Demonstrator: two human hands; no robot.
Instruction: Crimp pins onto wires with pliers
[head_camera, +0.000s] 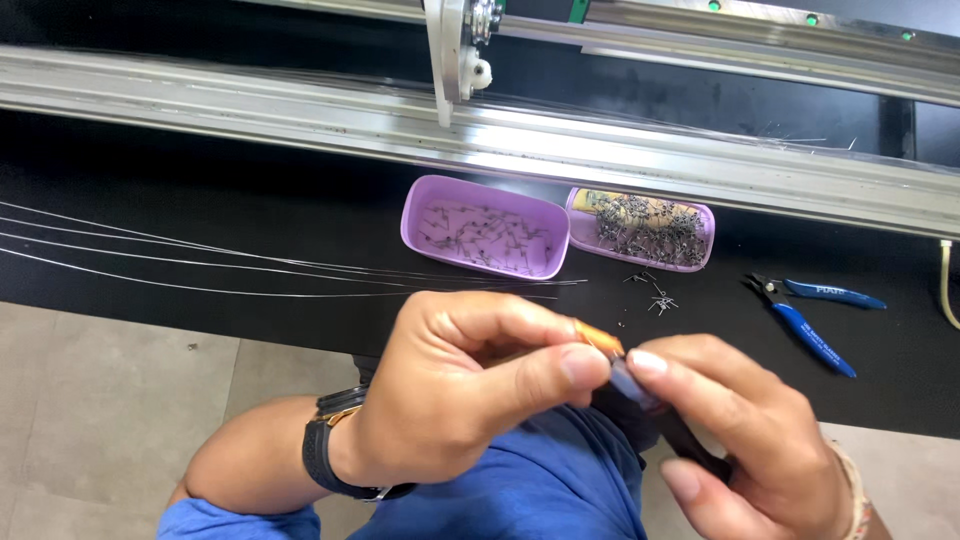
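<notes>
— What's in the hands, and which way does it run?

— A small tool with an orange tip (598, 340) and a dark handle. Its long axis slants from the orange end, up and left, down to the right, where the handle passes under the right hand (750, 440). It is held in the air, just off the near edge of the black desk (250, 200), above the blue-clad lap.

— How do the hands sit on it?

— The left hand (450, 400), watch on its wrist, is closed around the orange end, thumb pressed along it. The right hand pinches the handle between thumb and forefinger; what is at the tip is probably hidden by the fingers.

— Room around them?

— The desk's near edge is bare to the left except for thin wires (200, 262). Two lilac trays (485, 228) of small metal parts lie towards the far edge, against the metal rail (300, 110). Blue-handled cutters (815, 315) lie to the right, well apart.
</notes>
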